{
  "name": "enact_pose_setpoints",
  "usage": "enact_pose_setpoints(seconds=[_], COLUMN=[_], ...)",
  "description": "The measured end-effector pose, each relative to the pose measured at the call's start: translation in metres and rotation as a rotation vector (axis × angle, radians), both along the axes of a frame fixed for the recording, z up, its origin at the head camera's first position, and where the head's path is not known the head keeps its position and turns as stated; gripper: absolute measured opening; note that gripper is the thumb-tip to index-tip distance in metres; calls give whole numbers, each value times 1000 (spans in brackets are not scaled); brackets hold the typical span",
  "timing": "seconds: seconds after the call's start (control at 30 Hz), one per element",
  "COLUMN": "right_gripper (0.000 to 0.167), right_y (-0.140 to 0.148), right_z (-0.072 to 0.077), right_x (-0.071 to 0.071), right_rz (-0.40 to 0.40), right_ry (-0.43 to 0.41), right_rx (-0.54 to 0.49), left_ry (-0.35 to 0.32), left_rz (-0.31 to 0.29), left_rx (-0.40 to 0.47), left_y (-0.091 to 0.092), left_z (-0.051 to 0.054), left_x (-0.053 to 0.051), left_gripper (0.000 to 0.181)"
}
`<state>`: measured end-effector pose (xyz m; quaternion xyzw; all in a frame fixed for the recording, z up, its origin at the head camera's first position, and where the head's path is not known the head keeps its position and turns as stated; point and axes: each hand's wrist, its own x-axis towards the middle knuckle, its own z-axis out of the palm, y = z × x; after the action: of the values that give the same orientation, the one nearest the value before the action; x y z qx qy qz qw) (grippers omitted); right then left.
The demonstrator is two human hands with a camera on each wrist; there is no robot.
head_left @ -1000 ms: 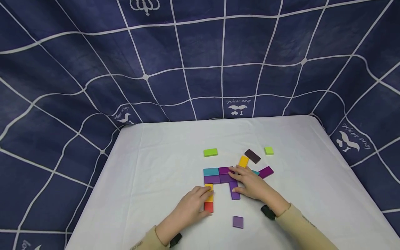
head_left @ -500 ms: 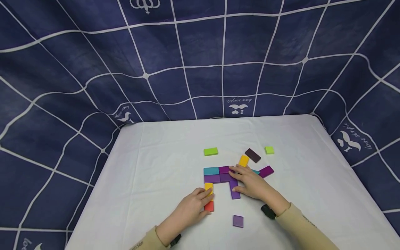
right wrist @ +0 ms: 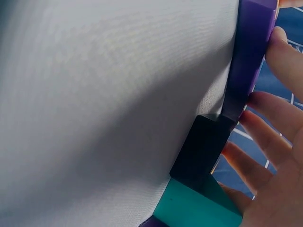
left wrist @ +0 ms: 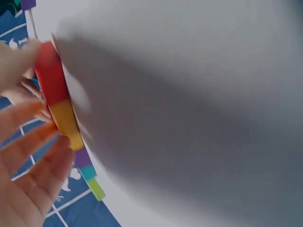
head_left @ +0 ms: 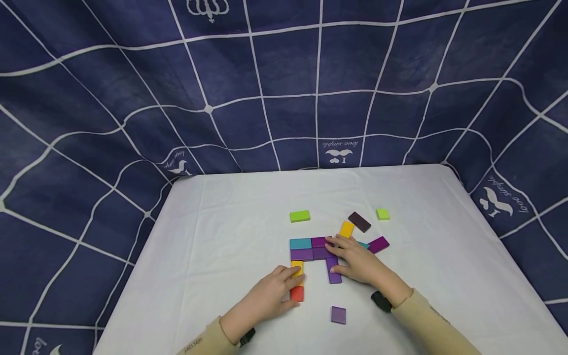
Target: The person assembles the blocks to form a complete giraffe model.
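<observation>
My left hand (head_left: 272,291) rests with spread fingers at the yellow block (head_left: 297,266) and the red block (head_left: 297,294), which lie end to end in a column. Above them a teal block (head_left: 300,243) and a magenta block (head_left: 320,241) form a row over two purple blocks (head_left: 301,254). My right hand (head_left: 358,260) lies over the right end of these rows, its thumb at an upright purple block (head_left: 333,270). In the right wrist view a dark block (right wrist: 201,146) and a teal block (right wrist: 196,201) stand beside its fingers, partly hidden in the head view.
Around the hands lie a green block (head_left: 300,216), a yellow block (head_left: 346,229), a dark brown block (head_left: 359,222), a small green square (head_left: 382,214), a magenta block (head_left: 378,245) and a purple square (head_left: 338,315). A blue checked curtain (head_left: 284,118) surrounds the white table (head_left: 222,222).
The fingers of my left hand have shifted slightly over the yellow and red blocks. My right hand and the blocks show no clear movement.
</observation>
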<state>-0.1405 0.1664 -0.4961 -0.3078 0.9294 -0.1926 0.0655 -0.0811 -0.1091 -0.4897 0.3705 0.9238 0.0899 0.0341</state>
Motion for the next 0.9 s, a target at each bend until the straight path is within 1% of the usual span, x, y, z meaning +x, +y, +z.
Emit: enact_pose_setpoints(seconds=[0.07, 0.2, 0.33, 0.5, 0.7, 0.9], right_gripper=[64, 64, 64, 64, 64, 63], right_y=[0, 0, 1, 1, 0, 0], right_z=[-1, -1, -1, 0, 1, 2], right_x=[0, 1, 1, 0, 1, 1], right_rz=[3, 6, 2, -5, -6, -3], right_ry=[1, -1, -3, -11, -21, -3], right_rx=[0, 1, 4, 8, 7, -2], left_ry=[-18, -9, -23, -45, -44, -64], left_rz=[-27, -91, -129, -127, -109, -86], left_rx=[8, 0, -23, -29, -29, -24], left_y=[-4, -9, -9, -8, -7, -6], left_z=[1, 0, 0, 0, 0, -1], left_x=[-5, -14, -19, -20, -18, -16], left_gripper=[59, 62, 61, 60, 60, 60])
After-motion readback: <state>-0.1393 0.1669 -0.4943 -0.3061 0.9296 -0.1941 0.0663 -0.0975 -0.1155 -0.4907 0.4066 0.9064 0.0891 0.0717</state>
